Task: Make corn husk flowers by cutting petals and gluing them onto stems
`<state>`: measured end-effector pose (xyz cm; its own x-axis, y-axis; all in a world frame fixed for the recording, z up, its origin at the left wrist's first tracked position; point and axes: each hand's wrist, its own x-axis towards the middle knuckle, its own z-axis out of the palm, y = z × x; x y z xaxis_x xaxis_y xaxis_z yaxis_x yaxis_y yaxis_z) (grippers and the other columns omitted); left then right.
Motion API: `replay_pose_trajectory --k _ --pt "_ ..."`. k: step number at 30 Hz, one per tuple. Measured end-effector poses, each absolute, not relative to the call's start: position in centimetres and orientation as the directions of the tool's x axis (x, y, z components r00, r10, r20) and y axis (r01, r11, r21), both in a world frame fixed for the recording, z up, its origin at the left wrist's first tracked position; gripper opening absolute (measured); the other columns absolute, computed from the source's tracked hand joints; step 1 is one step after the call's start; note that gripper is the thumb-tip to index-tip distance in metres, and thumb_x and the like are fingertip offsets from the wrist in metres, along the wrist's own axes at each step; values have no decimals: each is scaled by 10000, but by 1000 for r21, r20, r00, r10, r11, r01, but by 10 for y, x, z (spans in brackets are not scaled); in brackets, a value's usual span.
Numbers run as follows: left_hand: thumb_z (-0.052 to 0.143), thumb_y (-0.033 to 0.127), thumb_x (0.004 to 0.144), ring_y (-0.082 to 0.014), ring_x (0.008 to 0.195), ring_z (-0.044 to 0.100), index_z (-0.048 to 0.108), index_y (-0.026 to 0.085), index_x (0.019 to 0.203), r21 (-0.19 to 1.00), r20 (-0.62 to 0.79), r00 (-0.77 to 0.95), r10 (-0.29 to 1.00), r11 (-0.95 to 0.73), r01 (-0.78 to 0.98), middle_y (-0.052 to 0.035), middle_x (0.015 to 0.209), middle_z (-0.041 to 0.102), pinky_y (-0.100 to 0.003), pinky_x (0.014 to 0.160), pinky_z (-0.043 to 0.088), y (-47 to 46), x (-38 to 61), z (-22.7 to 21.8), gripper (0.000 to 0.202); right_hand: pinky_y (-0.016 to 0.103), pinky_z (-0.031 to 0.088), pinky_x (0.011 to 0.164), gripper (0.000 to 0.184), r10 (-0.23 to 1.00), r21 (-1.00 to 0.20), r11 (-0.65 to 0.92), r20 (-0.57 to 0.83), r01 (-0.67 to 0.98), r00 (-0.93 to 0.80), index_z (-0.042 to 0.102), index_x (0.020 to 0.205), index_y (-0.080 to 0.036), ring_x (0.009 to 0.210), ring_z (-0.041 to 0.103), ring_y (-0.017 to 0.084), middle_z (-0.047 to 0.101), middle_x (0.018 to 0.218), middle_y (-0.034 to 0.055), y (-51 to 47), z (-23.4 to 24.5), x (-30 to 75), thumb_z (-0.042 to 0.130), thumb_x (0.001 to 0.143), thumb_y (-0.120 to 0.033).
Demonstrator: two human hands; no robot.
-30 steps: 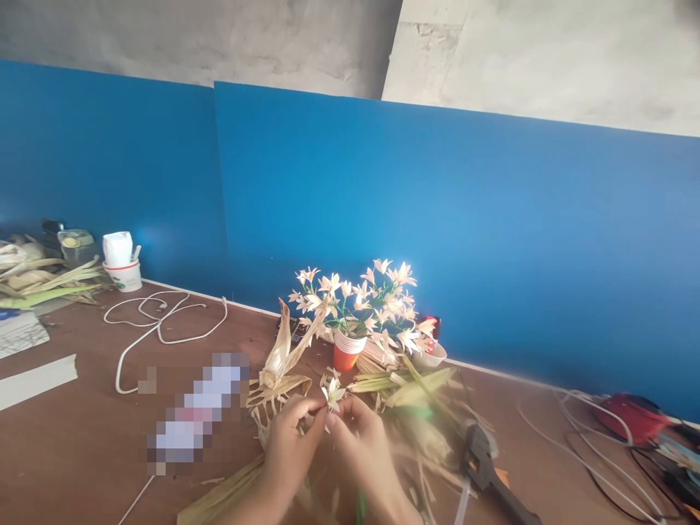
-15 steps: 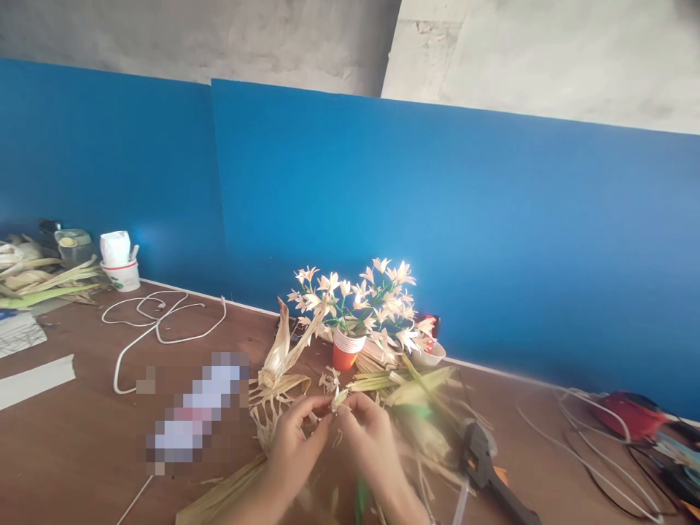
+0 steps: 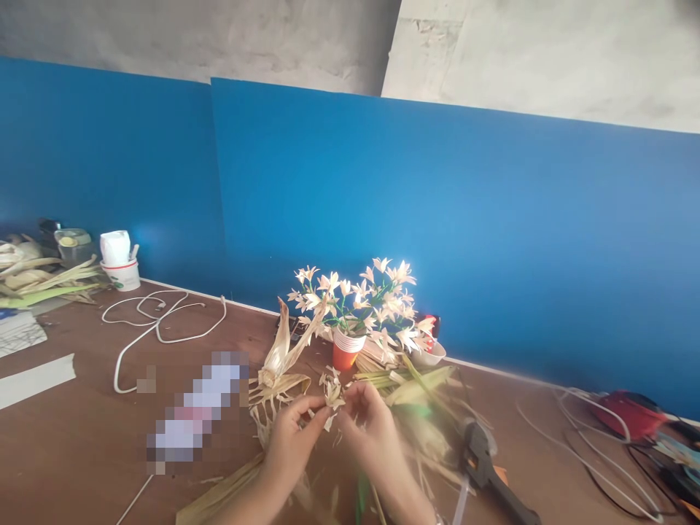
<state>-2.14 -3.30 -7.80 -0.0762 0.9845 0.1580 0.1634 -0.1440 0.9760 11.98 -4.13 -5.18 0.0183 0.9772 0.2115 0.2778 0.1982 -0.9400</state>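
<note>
Head view: small pale flower (image 3: 334, 398) sits between both hands, just in front of the orange cup (image 3: 344, 357). Left hand (image 3: 292, 432) has it pinched, thumb and forefinger closed at its base. Right hand (image 3: 367, 432) is just beside it, fingers curled, thumb and forefinger slightly apart; can't tell if it holds anything.

Risks, my read: thin petals could tear or bend if pinched too hard; too loose and it drops among the husks (image 3: 273, 373), hard to spot since colours match. Hands going too far forward could knock the upright cup, likely top-heavy with its flower sprays (image 3: 358, 297). Glue gun (image 3: 481, 461) lies right of the right hand; possible burn if hot, can't tell.
</note>
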Motion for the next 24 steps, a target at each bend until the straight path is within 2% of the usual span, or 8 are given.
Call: replay_pose_trajectory --k 5,11,24 --pt "641 409 734 -198 701 611 748 177 812 989 79 -43 996 -73 129 -41 774 737 -283 681 486 -32 -22 -81 267 235 417 601 146 916 -785 355 399 507 -23 585 819 -214 651 536 149 588 725 -11 -43 -51 121 515 755 -103" --pt "637 412 729 -194 682 583 750 176 838 995 40 -7 999 -40 90 -38 750 729 -279 676 458 -30 -22 -82 283 247 432 645 130 864 -698 447 498 560 -70 620 775 -224 721 586 168 613 755 9 -42 -51 123 537 830 -140" --pt "658 424 708 -203 695 590 749 170 828 1000 -8 20 1000 7 25 -41 739 725 -273 662 438 -33 -22 -78 295 237 428 645 122 886 -728 407 462 551 -45 616 777 -214 704 574 154 621 768 5 -41 -51 124 542 832 -134"
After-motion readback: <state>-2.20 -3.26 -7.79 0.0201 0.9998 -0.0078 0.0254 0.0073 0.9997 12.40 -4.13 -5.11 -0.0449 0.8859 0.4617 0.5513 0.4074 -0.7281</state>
